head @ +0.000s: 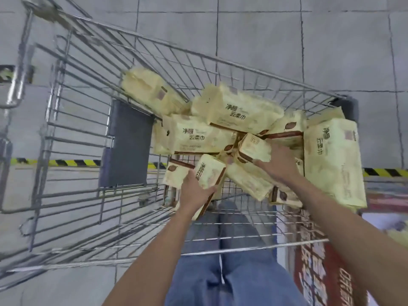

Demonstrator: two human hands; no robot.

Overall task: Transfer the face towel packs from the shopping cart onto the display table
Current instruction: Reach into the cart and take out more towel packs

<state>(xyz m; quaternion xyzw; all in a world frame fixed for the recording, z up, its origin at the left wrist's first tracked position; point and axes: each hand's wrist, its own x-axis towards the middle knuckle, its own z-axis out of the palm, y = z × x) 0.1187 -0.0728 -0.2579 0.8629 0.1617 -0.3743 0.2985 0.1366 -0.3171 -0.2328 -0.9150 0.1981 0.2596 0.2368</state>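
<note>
The pale yellow plastic packs point(198, 134) said "净颜云柔巾". The left hand point(194, 192) gripped one upright pack point(210, 171). The right hand point(279, 165) gripped a small pack point(254, 147).

Even, flat overhead light, soft motion blur throughout, wide-angle bending at edges.
</note>
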